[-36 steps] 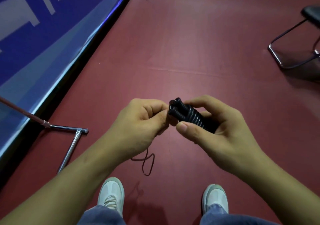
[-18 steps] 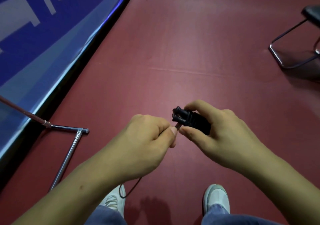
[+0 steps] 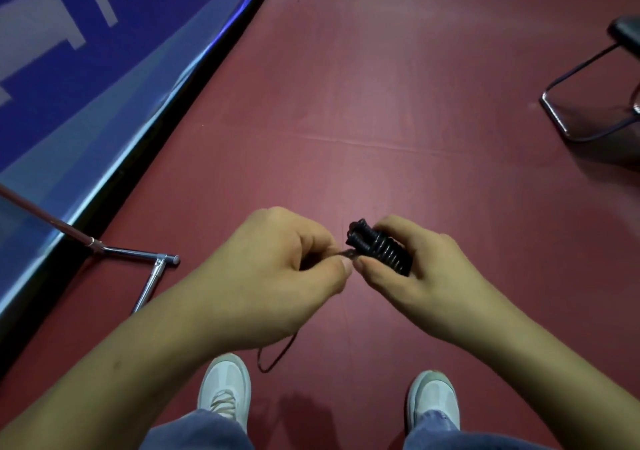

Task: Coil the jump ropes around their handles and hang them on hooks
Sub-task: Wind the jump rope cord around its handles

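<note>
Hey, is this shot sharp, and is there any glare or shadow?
Head view: the coiled rope is reasonably sharp; diffuse sheen on the red floor; brighter glare along the edge of the blue banner; faint shadows near the white shoes.

Most of the handles [image 3: 379, 248] is buried in the right grip [image 3: 429, 276]; only the wrapped black top end shows, and the handle count is unclear. The rope [image 3: 284, 352] is hidden where the left grip [image 3: 277, 276] pinches it. A loop shows below the wrist, the stretch between is behind the hand. The chair [image 3: 625, 32] is cut by the right edge. The metal stand [image 3: 138, 253] runs off the left edge. The banner [image 3: 86, 68] lettering is cropped, unreadable. The shoes [image 3: 225, 390] are partly under the jeans [image 3: 201, 432].
</note>
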`<action>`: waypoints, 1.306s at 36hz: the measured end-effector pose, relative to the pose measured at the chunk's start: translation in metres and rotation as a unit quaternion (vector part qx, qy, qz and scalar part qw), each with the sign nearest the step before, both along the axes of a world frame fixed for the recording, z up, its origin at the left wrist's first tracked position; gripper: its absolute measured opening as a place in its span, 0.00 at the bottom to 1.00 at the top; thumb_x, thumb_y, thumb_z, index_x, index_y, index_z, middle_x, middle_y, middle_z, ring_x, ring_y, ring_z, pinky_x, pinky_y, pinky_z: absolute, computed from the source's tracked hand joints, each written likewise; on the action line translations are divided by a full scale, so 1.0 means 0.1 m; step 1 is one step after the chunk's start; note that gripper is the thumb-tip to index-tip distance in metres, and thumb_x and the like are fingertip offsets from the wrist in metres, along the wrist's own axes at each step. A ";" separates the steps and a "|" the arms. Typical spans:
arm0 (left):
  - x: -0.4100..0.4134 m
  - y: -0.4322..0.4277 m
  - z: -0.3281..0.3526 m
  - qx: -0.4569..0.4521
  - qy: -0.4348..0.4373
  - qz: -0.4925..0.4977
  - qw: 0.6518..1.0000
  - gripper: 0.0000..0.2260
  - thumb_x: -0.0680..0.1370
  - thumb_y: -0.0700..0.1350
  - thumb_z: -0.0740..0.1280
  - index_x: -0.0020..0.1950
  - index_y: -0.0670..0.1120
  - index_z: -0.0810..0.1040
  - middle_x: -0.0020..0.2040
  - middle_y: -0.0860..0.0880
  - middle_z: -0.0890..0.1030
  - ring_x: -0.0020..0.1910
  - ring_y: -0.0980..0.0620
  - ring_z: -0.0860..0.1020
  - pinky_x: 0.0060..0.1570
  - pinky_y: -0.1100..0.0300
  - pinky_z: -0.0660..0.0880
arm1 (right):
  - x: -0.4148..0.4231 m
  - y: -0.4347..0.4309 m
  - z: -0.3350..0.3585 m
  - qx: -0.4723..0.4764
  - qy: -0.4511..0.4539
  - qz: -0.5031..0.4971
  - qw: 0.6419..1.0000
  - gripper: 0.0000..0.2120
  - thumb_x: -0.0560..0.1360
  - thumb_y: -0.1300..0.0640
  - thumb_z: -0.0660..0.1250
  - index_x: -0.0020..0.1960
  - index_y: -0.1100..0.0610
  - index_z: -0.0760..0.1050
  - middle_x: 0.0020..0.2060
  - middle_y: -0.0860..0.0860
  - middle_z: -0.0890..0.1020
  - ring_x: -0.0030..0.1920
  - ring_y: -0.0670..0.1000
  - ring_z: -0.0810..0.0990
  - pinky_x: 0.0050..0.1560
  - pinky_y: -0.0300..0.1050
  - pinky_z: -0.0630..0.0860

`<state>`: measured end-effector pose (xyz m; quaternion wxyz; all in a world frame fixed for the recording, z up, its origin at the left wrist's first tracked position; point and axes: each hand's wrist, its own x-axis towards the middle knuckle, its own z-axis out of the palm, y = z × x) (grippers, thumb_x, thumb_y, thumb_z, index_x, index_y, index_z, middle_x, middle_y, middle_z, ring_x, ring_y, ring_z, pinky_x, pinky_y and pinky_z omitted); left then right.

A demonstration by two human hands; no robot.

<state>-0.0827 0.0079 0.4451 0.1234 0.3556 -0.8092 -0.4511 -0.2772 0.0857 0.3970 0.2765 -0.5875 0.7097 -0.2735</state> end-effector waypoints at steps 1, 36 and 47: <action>0.00 0.00 0.01 -0.004 -0.007 -0.001 1.000 0.13 0.76 0.48 0.68 0.34 0.44 0.81 0.22 0.53 0.69 0.21 0.57 0.64 0.23 0.67 0.61 | 0.02 0.00 -0.01 0.012 0.024 0.000 1.000 0.11 0.75 0.43 0.69 0.48 0.48 0.73 0.32 0.49 0.78 0.31 0.50 0.75 0.34 0.54 0.75; -0.07 -0.14 -0.24 0.212 0.201 -0.057 0.955 0.16 0.73 0.33 0.63 0.56 0.44 0.83 0.42 0.51 0.85 0.43 0.49 0.80 0.48 0.55 0.76 | 0.10 0.06 0.04 0.235 -0.738 0.217 0.594 0.22 0.79 0.37 0.62 0.49 0.58 0.69 0.27 0.54 0.63 0.19 0.48 0.60 0.22 0.39 0.51; -0.17 0.04 -0.16 0.144 0.166 0.024 0.975 0.05 0.74 0.42 0.75 0.46 0.40 0.83 0.36 0.47 0.86 0.38 0.53 0.86 0.44 0.62 0.80 | 0.04 0.05 -0.01 0.242 -0.740 0.127 0.615 0.27 0.76 0.34 0.66 0.43 0.60 0.73 0.27 0.58 0.76 0.20 0.51 0.75 0.22 0.36 0.65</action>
